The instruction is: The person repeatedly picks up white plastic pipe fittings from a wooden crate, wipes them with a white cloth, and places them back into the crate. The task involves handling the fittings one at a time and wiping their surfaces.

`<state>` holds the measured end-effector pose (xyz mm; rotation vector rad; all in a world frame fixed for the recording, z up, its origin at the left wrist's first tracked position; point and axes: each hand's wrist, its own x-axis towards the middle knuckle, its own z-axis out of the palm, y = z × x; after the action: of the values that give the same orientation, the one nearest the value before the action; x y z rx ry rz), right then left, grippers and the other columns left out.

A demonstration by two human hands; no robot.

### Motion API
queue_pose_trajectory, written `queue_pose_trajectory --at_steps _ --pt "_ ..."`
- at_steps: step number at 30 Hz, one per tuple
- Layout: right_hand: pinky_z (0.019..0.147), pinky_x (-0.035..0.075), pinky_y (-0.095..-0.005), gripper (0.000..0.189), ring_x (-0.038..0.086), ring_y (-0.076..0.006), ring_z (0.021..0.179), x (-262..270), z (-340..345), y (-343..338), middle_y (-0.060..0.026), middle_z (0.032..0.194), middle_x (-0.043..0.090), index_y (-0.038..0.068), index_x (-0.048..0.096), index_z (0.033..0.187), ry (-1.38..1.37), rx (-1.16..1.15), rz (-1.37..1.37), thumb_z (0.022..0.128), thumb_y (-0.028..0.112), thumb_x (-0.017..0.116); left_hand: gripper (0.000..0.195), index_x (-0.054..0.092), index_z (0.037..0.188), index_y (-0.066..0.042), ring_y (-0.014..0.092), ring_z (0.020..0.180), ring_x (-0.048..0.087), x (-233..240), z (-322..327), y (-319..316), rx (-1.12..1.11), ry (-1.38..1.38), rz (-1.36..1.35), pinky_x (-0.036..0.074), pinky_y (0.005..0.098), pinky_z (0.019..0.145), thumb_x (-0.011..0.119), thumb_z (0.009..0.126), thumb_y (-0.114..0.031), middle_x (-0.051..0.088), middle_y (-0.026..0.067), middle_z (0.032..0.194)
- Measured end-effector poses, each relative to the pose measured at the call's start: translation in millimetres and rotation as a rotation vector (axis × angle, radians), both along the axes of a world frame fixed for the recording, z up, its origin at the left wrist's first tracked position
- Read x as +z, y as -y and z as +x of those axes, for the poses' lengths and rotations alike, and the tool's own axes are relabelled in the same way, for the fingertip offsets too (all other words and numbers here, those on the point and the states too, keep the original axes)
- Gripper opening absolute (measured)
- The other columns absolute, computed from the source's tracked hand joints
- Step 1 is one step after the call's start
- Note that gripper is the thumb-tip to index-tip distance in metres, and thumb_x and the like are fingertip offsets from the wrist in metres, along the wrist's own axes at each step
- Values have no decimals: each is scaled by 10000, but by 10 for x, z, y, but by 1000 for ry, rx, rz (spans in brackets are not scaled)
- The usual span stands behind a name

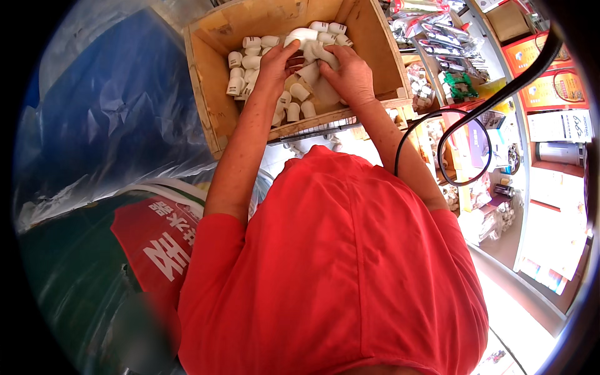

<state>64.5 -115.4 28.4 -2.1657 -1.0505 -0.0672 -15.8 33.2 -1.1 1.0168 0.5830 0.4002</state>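
Between my two hands, over an open wooden box (201, 93), is a white plastic elbow pipe fitting (302, 35). My left hand (277, 58) grips this fitting at its left end, thumb on top. A pale, crumpled cloth (323, 56) is pinched in my right hand (348, 72), against the fitting's right side. Several more white elbow fittings (299, 92) lie loose in the box, at the left, at the back right and near the front wall. Some bear dark printing. My fingers hide part of the held fitting.
Blue plastic-wrapped material (126, 93) stands left of the box, with a green wrapped item (84, 262) nearer. To the right are shelves with packaged goods (440, 42), small fittings (420, 86) and orange boxes (555, 89). A black cable (504, 96) loops beside my right forearm.
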Motion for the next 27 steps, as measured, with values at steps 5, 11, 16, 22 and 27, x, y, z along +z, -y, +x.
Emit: queue_pose_trajectory --at_steps 5,11,16,22,27 --pt "716 483 -342 301 600 -276 834 -27 32 6 -89 951 605 92 600 989 0 -19 191 734 243 653 412 549 1070 -25 118 742 584 -101 49 22 10 -20 184 471 253 640 719 738 -201 616 47 872" --pt "738 469 -301 281 582 -226 863 -57 144 1 -83 970 581 89 586 1001 -47 -136 583 731 100 662 455 539 1075 -10 123 744 589 -60 84 72 -7 -79 418 502 241 628 750 684 -108 608 46 855" --pt "759 473 -308 287 561 -244 910 -11 115 23 -49 1016 555 164 602 1005 25 11 513 727 111 650 460 540 1067 -20 122 786 590 -64 87 127 -89 -39 515 501 237 678 730 650 -49 602 42 868" --pt "877 424 -344 307 492 -238 1056 -18 70 -1 -25 1146 535 236 622 1045 59 206 261 747 306 651 453 540 1039 -24 130 825 587 -126 102 125 -6 17 580 490 253 741 727 627 -35 604 55 937" --pt "812 456 -313 271 553 -241 956 -64 113 -24 -40 1050 583 182 631 1026 -128 225 374 763 243 657 479 534 1038 -14 124 816 578 -95 95 143 -47 29 682 485 251 743 765 623 -78 604 57 916"
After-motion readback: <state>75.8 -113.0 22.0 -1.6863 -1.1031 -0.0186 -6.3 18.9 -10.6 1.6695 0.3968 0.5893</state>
